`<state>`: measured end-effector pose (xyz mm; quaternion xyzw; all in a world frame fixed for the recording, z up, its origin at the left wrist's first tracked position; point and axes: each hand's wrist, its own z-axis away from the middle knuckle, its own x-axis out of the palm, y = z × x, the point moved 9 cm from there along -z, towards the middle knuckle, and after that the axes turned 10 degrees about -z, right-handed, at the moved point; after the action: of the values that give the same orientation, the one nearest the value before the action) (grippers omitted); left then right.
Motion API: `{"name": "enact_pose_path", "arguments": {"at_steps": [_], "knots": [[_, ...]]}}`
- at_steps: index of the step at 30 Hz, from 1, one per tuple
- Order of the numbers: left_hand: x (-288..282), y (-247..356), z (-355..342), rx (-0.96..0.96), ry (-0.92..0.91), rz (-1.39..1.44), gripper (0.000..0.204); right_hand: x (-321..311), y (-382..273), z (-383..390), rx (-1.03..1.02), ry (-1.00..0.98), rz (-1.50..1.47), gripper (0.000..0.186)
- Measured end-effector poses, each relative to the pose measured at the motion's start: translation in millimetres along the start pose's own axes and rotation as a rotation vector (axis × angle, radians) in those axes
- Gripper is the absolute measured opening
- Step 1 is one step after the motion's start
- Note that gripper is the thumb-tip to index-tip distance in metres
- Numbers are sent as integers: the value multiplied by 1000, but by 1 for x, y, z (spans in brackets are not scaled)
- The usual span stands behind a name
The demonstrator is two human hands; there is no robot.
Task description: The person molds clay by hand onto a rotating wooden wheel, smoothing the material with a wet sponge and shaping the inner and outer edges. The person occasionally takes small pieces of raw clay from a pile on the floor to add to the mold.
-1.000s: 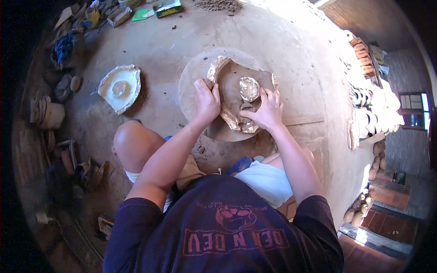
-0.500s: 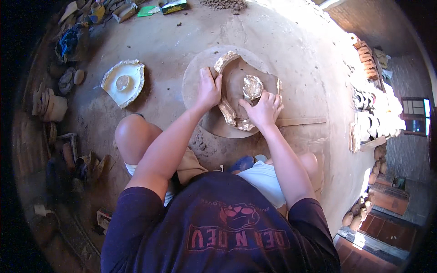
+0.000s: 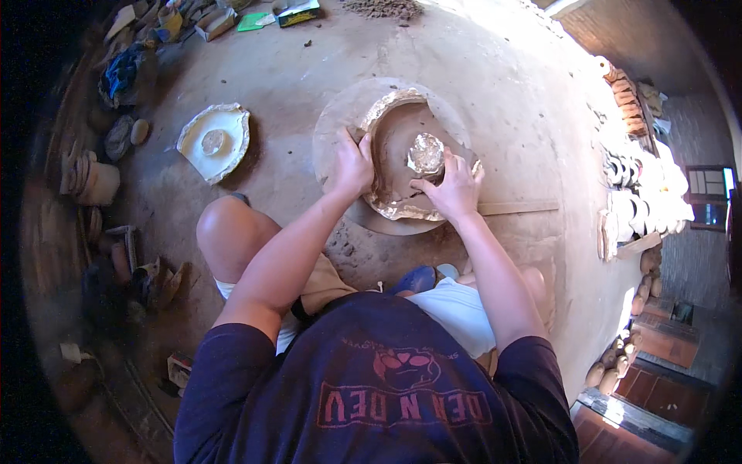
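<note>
A broken-edged round mould (image 3: 402,210) with a pale, chipped plaster rim and brown clay-coloured inside sits on a round board (image 3: 334,116) on the ground in front of me. From its inside rises a rough, whitish central knob (image 3: 426,154). My left hand (image 3: 354,164) grips the mould's left rim, thumb on the inner side and fingers outside. At the lower right, my right hand (image 3: 456,188) holds the mould with thumb and fingers spread beside the knob; its fingertips are partly hidden. The rim is gapped at the upper right.
A similar white mould piece (image 3: 230,158) with a central knob lies on the ground to the left. A flat wooden strip (image 3: 519,207) lies right of the board. Stacked pottery (image 3: 634,209) lines the right wall. Clutter and a pot (image 3: 99,184) stand along the left.
The mould has turned slightly on the board under my hands; its right rim end has come nearer to me. The central knob has shifted a little toward me.
</note>
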<state>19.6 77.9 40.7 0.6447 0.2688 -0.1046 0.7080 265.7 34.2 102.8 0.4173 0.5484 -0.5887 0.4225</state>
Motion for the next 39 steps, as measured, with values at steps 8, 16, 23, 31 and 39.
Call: {"name": "enact_pose_path", "arguments": {"at_steps": [8, 16, 23, 31, 39], "knots": [[-6, 1, -14, 91, 59, -112, 53, -8, -28, 2, 59, 90, 20, 104], [-40, -11, -29, 162, 179, 6, 46, -35, -99, -21, -256, -138, -65, 57], [-29, -12, -29, 46, 2, 69, 55, 17, -123, -26, -481, -601, 333, 63], [-22, -16, -51, 72, 82, -38, 44, 30, -105, 19, -406, -789, 456, 67], [-17, -24, -82, 113, -1, -46, 55, 40, -137, -5, -490, -745, 280, 68]]}}
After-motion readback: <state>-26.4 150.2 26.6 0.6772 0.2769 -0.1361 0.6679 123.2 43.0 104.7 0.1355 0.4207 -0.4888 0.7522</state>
